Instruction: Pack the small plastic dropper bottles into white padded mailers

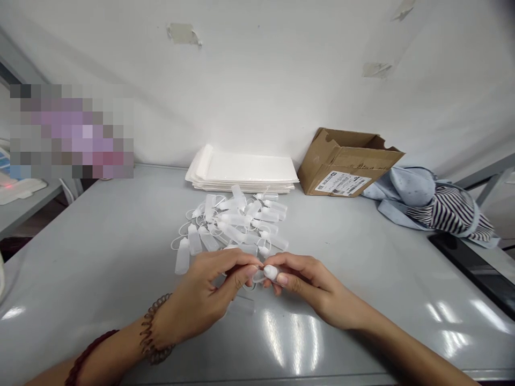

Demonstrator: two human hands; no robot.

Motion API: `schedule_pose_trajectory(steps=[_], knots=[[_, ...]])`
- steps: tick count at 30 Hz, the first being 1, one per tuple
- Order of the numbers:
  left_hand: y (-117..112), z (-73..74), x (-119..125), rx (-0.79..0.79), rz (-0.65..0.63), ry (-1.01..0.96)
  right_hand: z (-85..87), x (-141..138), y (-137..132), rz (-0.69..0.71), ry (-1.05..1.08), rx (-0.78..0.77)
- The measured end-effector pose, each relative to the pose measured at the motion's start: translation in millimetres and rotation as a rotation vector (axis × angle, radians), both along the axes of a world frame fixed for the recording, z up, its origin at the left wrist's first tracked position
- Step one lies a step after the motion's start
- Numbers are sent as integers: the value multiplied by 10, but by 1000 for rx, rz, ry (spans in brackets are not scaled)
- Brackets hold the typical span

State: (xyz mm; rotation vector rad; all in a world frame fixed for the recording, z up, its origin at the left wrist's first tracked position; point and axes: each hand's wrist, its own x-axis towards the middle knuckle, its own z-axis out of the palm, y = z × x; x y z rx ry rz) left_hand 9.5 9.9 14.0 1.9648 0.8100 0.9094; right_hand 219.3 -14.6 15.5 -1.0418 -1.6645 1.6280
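Note:
My right hand (314, 281) grips a small plastic squeeze bottle (271, 273) between thumb and fingers. The bottle's white tip points toward me, and its body is mostly hidden by the fingers. Close against it, my left hand (209, 281) is closed in a pinch; a thin white loop (258, 277) shows between the hands. What the left fingertips hold is too small to make out. Just beyond the hands lies a loose pile of translucent squeeze bottles (233, 220) with looped strap caps. Another clear bottle (242, 305) lies partly hidden beside my left hand.
A stack of white padded envelopes (249, 169) lies against the wall behind the pile. To its right stands an open cardboard box (346, 166). Bundled blue and striped cloth (438, 203) and a black phone-like object (475, 268) lie on the grey table (100, 241).

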Motion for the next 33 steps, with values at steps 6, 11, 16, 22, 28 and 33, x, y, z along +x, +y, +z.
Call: schedule_pose_trajectory(steps=[6, 11, 16, 22, 28, 33], knots=[[6, -7, 3, 8, -8, 21, 33, 9, 14, -6, -13, 32], [22, -51, -3, 76, -13, 95, 29, 14, 26, -36, -174, 164], [10, -136, -25, 215, -38, 130, -10, 14, 5, -42, -259, 344], [1, -230, -27, 312, -53, 167, -51, -1, 18, -35, -256, 447], [39, -215, -28, 353, -3, 189, -49, -19, -5, -82, -275, 451], [32, -168, -40, 293, 74, 174, -52, -15, -7, -112, -254, 472]])
